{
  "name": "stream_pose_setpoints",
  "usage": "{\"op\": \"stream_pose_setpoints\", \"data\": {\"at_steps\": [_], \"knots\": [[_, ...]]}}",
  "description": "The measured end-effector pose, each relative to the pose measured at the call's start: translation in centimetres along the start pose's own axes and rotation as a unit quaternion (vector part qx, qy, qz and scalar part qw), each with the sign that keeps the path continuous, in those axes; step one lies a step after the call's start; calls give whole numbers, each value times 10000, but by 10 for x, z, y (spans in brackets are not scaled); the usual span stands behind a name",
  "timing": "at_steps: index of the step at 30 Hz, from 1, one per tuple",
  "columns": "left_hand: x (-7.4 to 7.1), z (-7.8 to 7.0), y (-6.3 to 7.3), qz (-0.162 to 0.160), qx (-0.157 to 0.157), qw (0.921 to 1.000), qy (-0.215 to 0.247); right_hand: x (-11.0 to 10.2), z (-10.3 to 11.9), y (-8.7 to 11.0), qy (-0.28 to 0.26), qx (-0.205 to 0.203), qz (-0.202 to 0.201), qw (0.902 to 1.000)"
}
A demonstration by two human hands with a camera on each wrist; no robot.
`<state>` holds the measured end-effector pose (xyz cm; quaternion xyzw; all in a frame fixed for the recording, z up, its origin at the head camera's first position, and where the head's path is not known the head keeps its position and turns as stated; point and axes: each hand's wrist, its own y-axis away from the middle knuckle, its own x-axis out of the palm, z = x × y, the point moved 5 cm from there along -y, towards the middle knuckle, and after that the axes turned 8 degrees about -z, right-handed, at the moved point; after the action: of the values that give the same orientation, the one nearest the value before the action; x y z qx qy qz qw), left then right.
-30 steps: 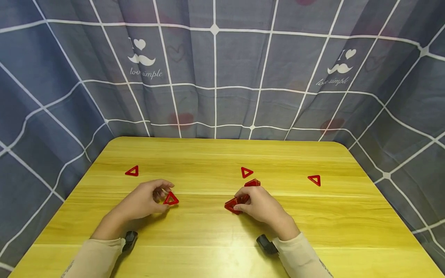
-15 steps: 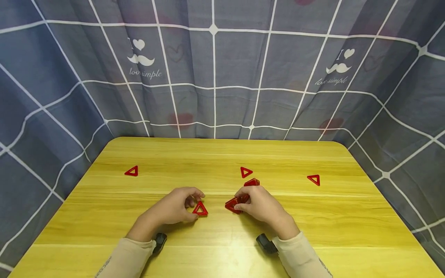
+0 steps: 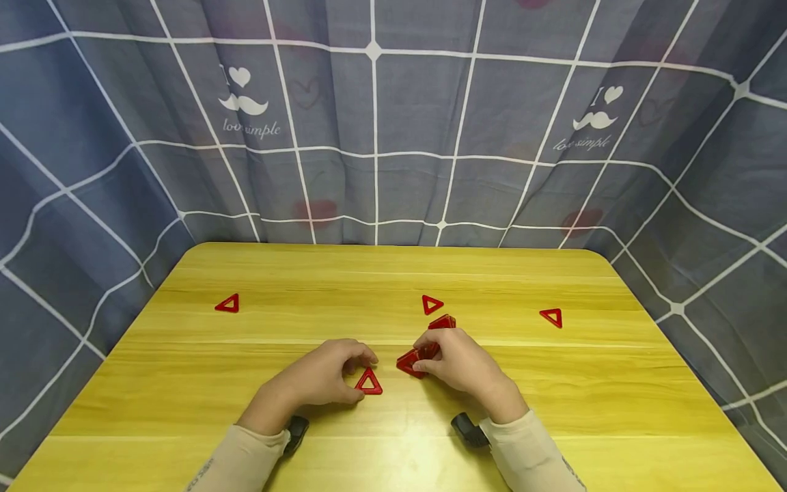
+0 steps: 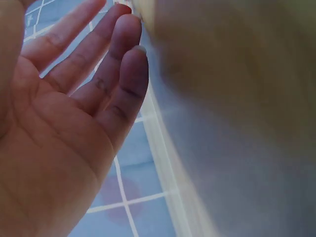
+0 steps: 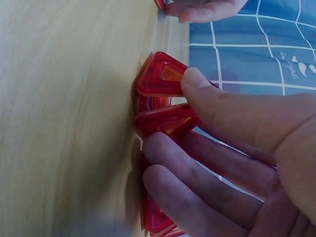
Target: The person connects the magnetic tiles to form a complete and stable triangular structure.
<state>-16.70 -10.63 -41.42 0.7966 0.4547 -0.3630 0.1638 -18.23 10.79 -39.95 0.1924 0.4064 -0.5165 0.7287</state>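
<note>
My left hand (image 3: 320, 374) pinches a red hollow triangle (image 3: 376, 391) between thumb and fingers, its point upward. The left wrist view shows that palm (image 4: 54, 133) with extended fingers, the triangle mostly hidden. A short way to the right, my right hand (image 3: 464, 365) grips red triangular pieces (image 3: 407, 364) that stand on edge on the table. Seen from the right wrist, the thumb presses one translucent triangle (image 5: 157, 74), and the fingers lie against a second triangle (image 5: 165, 121) behind it. More red pieces (image 3: 441, 322) stand just beyond the right hand, partly covered by it.
Flat on the wooden table (image 3: 295, 280) lie a red triangle at the left (image 3: 228, 303), another triangle just past the right hand (image 3: 432, 305), and a third triangle at the right (image 3: 552, 318). A grey-blue checked curtain (image 3: 344, 184) hangs along the table's back and sides.
My left hand has carried its triangle to the right and slightly nearer me, toward the right hand's pieces. The right hand stays in place with its grip.
</note>
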Motion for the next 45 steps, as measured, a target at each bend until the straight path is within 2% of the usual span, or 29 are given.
{"op": "stream_pose_setpoints", "data": {"at_steps": [7,14,18,23,27,30,32,35,39,45], "knots": [[-10,11,6,10,-140,9992,379,1,1,0,-129,43,39,9999],[-7,15,7,299,-187,9987,368,-3,-1,0,-317,137,12,9994],[-5,14,7,267,-200,9989,320,-8,-1,0,-549,191,-73,9983],[-4,13,8,231,-289,9990,251,-24,-2,-2,-806,381,-478,9949],[-4,13,8,270,-259,9988,301,-43,-12,-5,-815,902,-1092,9866],[-4,14,7,289,-223,9987,343,-53,-21,-16,-619,1227,-1275,9823],[-5,15,7,302,-214,9987,360,-58,-26,-27,-289,1357,-1163,9835],[-6,16,8,305,-203,9987,356,-61,-31,-46,123,1444,-786,9863],[-7,18,8,285,-192,9989,319,-60,-38,-68,409,1534,-295,9869],[-6,17,8,328,-233,9982,434,-52,-49,-78,600,1695,136,9836]]}}
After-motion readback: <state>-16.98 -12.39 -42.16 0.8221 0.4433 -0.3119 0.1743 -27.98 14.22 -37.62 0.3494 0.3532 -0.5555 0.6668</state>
